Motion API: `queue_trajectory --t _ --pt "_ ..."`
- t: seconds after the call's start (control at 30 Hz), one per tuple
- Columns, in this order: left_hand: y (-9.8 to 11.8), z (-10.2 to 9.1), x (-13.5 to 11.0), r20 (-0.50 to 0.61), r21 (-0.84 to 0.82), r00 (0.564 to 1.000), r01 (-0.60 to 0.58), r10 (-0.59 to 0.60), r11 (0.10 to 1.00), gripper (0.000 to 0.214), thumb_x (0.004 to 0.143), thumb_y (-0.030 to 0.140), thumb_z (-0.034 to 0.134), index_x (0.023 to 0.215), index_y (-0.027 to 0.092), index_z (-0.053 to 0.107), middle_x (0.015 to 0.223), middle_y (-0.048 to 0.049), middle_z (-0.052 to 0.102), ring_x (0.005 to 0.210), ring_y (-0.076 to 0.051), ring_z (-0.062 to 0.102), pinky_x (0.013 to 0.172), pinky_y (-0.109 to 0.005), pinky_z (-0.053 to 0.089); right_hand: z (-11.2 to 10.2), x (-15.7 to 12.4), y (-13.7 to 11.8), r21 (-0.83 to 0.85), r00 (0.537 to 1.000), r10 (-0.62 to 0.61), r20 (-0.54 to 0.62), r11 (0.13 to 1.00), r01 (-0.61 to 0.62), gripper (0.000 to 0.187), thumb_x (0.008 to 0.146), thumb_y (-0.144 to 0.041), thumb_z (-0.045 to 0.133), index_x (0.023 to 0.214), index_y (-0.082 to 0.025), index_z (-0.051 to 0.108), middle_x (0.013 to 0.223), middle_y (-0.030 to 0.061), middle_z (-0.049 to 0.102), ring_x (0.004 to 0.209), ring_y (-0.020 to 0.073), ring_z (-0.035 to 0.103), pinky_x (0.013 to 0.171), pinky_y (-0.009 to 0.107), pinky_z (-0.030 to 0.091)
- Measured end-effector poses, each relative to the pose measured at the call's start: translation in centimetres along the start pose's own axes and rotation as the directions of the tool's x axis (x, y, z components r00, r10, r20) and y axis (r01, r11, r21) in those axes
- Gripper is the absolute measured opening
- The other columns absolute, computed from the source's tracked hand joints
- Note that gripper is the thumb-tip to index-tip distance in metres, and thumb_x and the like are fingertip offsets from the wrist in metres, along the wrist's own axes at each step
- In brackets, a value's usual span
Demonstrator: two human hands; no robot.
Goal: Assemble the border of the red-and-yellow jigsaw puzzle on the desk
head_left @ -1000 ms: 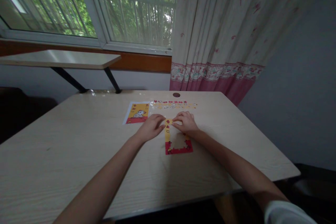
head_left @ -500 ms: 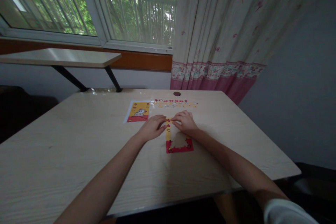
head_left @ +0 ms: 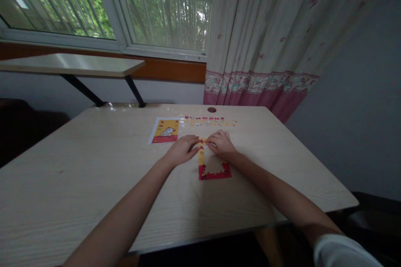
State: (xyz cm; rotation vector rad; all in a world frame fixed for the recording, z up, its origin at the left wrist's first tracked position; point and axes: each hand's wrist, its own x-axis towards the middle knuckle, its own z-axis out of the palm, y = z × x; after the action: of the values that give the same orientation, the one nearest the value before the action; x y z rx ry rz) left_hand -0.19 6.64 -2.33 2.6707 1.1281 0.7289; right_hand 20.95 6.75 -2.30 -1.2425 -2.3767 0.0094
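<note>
A partly built jigsaw frame (head_left: 214, 171), yellow down its left side and red along its bottom, lies on the pale wooden table (head_left: 94, 167). My left hand (head_left: 182, 151) and my right hand (head_left: 222, 143) rest at the frame's top left corner. Their fingertips meet there, pressed on a small yellow and red puzzle piece (head_left: 202, 142). Both hands have fingers curled together in a pinch. The frame's top and right side are hidden under my right hand.
A printed picture sheet (head_left: 164, 130) with a white animal on yellow lies beyond my left hand. A row of loose puzzle pieces (head_left: 209, 121) sits behind it near a round cable hole (head_left: 211, 109). A second table, a window and a curtain stand beyond.
The view has shifted slightly. Both hands stay at the frame's top left corner, fingertips a little closer together on the piece.
</note>
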Motion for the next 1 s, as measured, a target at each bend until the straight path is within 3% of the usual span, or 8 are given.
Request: queue_trajectory --t 0.33,0.73,1.0 --pt "-0.24 0.23 -0.06 -0.018 -0.100 0.999 0.029 -0.031 0.995 0.033 0.084 0.035 0.052 0.109 0.017 0.063 0.117 -0.0123 0.062 0.110 -0.025 0.055 0.097 -0.043 0.040 -0.26 -0.03 -0.04 -0.030 1.000 -0.031 0.007 0.999 0.031 0.017 0.087 -0.029 0.053 0.090 -0.021 0.068 0.091 0.0049 0.069 0.091 0.0213 0.048 0.081 0.037 0.026" --pt "0.13 -0.03 0.01 -0.021 -0.090 1.000 0.016 -0.018 0.996 0.033 0.084 0.035 0.052 0.109 0.016 0.063 0.114 -0.0135 0.063 0.108 -0.026 0.056 0.096 -0.042 0.042 -0.22 -0.02 -0.12 -0.052 0.999 -0.032 0.003 0.998 0.032 0.019 0.087 -0.031 0.053 0.091 -0.022 0.069 0.093 0.0053 0.069 0.092 0.0208 0.048 0.081 0.037 0.026" --pt "-0.09 0.01 0.08 -0.005 -0.072 1.000 0.013 -0.013 0.997 0.033 0.084 0.033 0.051 0.111 0.017 0.061 0.115 -0.0122 0.062 0.109 -0.025 0.055 0.096 -0.042 0.041 -0.52 0.22 0.15 -0.033 0.998 -0.058 0.005 0.998 0.058 0.027 0.085 -0.042 0.056 0.097 -0.021 0.069 0.091 0.0062 0.067 0.093 0.0210 0.048 0.081 0.036 0.027"
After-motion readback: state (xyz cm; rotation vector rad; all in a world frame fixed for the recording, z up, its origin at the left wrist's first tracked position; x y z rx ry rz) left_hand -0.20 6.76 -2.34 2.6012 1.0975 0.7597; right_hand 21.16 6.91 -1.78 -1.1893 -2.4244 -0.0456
